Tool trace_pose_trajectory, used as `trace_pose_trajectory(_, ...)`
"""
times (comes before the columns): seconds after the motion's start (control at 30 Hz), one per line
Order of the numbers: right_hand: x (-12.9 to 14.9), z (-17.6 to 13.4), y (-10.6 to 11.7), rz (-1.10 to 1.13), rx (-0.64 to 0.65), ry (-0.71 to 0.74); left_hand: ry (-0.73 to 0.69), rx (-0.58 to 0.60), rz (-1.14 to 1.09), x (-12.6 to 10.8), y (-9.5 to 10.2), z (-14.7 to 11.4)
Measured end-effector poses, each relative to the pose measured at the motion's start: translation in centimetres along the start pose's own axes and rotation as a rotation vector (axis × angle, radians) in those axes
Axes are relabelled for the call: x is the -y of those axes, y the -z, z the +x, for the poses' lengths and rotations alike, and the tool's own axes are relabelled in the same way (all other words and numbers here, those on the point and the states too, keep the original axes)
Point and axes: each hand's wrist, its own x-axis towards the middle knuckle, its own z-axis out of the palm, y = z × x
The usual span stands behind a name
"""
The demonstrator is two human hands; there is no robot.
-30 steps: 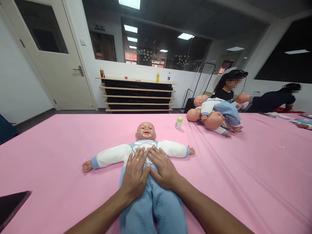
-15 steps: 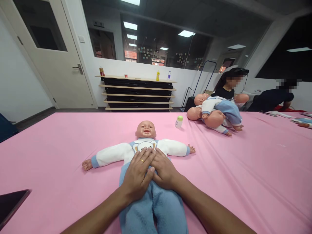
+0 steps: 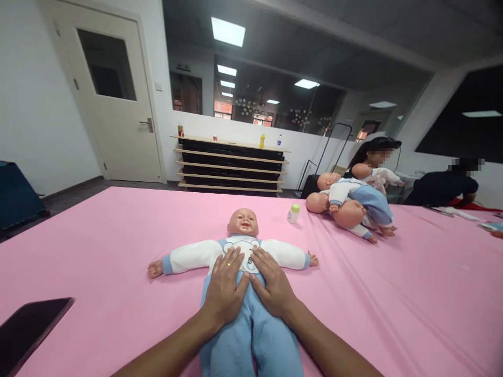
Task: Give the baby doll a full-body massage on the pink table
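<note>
The left hand (image 3: 226, 293) and the right hand (image 3: 275, 285) lie palm down on the belly of a doll (image 3: 250, 317), fingers stretched out and gripping nothing. The thumbs come close together at the waist, and the fingertips rest on the white top, either side of its printed animal face (image 3: 247, 255). A ring (image 3: 228, 264) shows on the left hand.

The doll lies on its back around the middle of the pink surface (image 3: 393, 309), head toward the far edge, blue-trousered legs toward the near edge. Its arms spread wide, one toward the left edge.

A dark flat device (image 3: 31, 330), perhaps a phone, lies at the near left. Close to the far edge, right of the doll's head, stands a white bottle (image 3: 293, 214) with a green lid. Right of this, a pile of dolls (image 3: 349, 201) sits along the far edge. Behind the pile is a person in a dark top (image 3: 349, 171); another person (image 3: 440, 187) bends farther right. Beyond the far edge stands a low stack of shelves (image 3: 231, 165); past the far-left corner is a door (image 3: 113, 125).
</note>
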Motion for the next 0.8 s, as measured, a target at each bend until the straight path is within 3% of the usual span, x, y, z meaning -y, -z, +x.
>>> trace_pose_trajectory(0.17, -0.7, -0.3, -0.1, 0.008, 0.002, -0.017, -0.019, -0.001, 0.022, 1.4, 0.9, 1.3)
trace_pose_trajectory(0.33, -1.0, -0.7, 0.0, 0.002, 0.041, -0.062, 0.042, -0.035, 0.159, 5.3, 2.2, 2.8)
trace_pose_trajectory(0.47, -1.3, 0.4, 0.5, -0.018, 0.054, -0.158, 0.058, -0.068, 0.266, 7.5, 2.0, 3.3)
trace_pose_trajectory(0.67, -3.0, 4.4, 1.1, 0.047, 0.037, -0.290, 0.031, -0.108, 0.330, 7.5, 1.6, 3.1)
trace_pose_trajectory(0.8, -5.7, 4.6, 0.7, -0.035, 0.077, -0.397, 0.037, -0.089, 0.345, 7.4, 2.2, 3.0)
